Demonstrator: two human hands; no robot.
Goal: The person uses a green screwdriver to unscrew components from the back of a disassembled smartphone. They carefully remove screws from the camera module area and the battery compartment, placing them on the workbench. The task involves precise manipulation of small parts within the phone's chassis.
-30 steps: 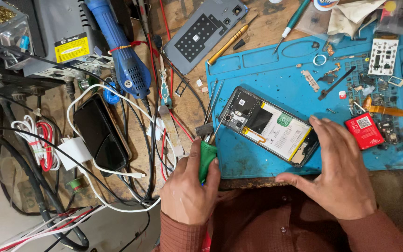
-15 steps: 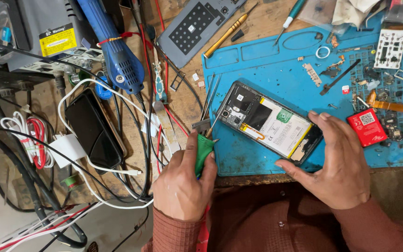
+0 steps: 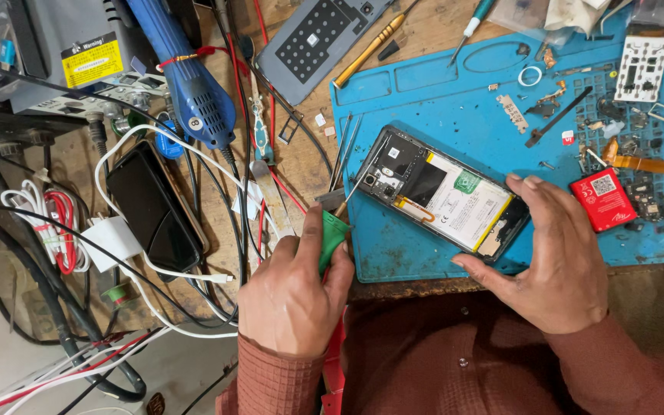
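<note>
Screwdriver tip at the camera end of an opened phone on the blue repair mat.

The left hand is clenched round a green-handled screwdriver, its thin shaft angled into the top corner of the opened phone, which lies slantwise near the front edge of the blue mat. The right hand grasps the phone's lower end, fingers on both sides, steadying it. If the tip slips it may well gouge the board or nick the battery; loose small parts scattered toward the mat's far right corner could easily get knocked.
</note>
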